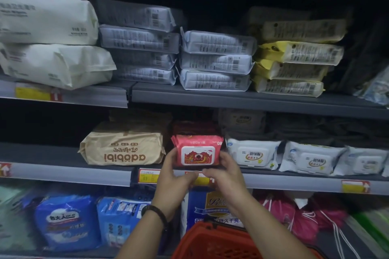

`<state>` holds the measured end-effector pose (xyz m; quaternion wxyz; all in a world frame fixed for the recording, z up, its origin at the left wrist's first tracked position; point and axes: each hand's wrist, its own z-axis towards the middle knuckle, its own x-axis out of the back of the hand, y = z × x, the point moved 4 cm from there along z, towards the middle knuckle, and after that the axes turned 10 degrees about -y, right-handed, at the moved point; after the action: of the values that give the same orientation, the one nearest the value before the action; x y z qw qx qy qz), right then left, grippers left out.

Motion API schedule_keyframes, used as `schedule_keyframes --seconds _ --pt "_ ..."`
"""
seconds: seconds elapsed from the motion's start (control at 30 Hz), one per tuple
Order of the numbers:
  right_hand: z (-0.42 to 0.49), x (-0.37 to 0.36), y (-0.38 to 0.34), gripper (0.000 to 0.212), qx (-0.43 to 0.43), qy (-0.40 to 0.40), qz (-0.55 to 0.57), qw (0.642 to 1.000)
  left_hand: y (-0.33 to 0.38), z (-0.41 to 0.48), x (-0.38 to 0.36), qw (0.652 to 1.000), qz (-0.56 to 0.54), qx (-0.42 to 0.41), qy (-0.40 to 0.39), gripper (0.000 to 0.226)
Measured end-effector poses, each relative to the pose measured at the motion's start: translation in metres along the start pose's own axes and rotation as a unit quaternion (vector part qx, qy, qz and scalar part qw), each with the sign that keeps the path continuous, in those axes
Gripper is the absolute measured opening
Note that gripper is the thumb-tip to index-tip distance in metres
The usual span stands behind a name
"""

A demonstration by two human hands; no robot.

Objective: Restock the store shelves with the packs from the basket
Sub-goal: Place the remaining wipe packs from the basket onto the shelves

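A red wipes pack with a white lid stands at the front of the middle shelf, between a tan pack and white packs. My left hand holds its left side, fingers curled round the edge. On the pack's right side my right hand grips it, thumb underneath. More red packs sit dimly behind it. The red basket hangs below my forearms at the bottom centre; its contents are hidden.
The upper shelf carries stacks of cream, grey and yellow packs. Blue packs and pink drawstring bags fill the bottom shelf. Yellow price tags line the shelf edges. A dark gap lies left of the tan pack.
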<state>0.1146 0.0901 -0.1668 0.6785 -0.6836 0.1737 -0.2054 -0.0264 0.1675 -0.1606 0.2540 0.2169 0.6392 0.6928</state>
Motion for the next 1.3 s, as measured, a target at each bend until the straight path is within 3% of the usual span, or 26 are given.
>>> schedule_keyframes --seconds 0.1,0.23,0.37,0.47,0.6,0.7,0.77,0.9,0.93,1.03,1.1,1.2,1.23,1.3 --pt "-0.014 0.007 -0.001 0.053 0.063 0.024 0.043 0.997 0.007 -0.004 0.002 0.996 -0.091 0.011 0.003 0.035" --pt "-0.026 -0.002 -0.013 0.063 0.153 0.02 0.092 0.984 0.004 -0.013 -0.004 0.986 -0.143 0.08 -0.02 0.067" --pt "-0.027 -0.008 -0.03 0.087 0.204 0.061 0.022 0.977 0.007 -0.021 -0.013 0.981 -0.153 0.09 -0.081 0.048" --pt "-0.027 -0.003 -0.044 0.092 0.204 0.073 0.011 0.976 0.016 -0.024 -0.009 0.986 -0.083 0.068 -0.126 0.046" --pt "-0.029 -0.008 -0.049 0.075 0.199 0.035 0.001 0.979 0.025 -0.02 0.004 0.996 -0.003 -0.029 -0.084 0.043" --pt "-0.03 -0.012 -0.047 0.059 0.183 0.004 0.004 0.983 0.024 -0.018 0.006 0.993 -0.096 -0.037 -0.054 0.056" --pt "-0.035 -0.008 -0.047 0.052 0.18 0.03 -0.008 0.983 0.022 -0.016 0.005 0.986 -0.159 -0.03 -0.039 0.065" --pt "-0.048 0.0 -0.037 0.063 0.143 0.218 -0.152 0.954 0.018 -0.013 -0.002 0.972 -0.232 -0.015 -0.042 0.064" --pt "-0.047 0.0 -0.031 0.063 0.115 0.228 -0.133 0.958 0.018 -0.012 -0.006 0.966 -0.251 -0.008 -0.053 0.06" --pt "-0.036 -0.006 -0.015 0.035 0.056 0.142 -0.013 0.988 0.02 -0.009 -0.007 0.961 -0.266 0.019 -0.067 0.038" --pt "-0.028 -0.006 -0.013 0.031 0.071 0.117 0.006 0.991 0.018 0.0 0.0 0.981 -0.193 -0.001 -0.035 0.035" --pt "-0.014 -0.003 -0.017 0.038 0.093 0.123 -0.035 0.987 0.016 0.012 0.015 0.995 0.033 -0.069 0.064 0.043" --pt "-0.009 -0.004 -0.017 0.04 0.093 0.135 -0.079 0.983 0.015 0.014 0.018 0.984 0.138 -0.073 0.087 0.043" --pt "0.002 -0.007 -0.013 0.041 0.078 0.161 -0.193 0.965 0.015 0.013 0.019 0.923 0.362 -0.052 0.12 0.042"
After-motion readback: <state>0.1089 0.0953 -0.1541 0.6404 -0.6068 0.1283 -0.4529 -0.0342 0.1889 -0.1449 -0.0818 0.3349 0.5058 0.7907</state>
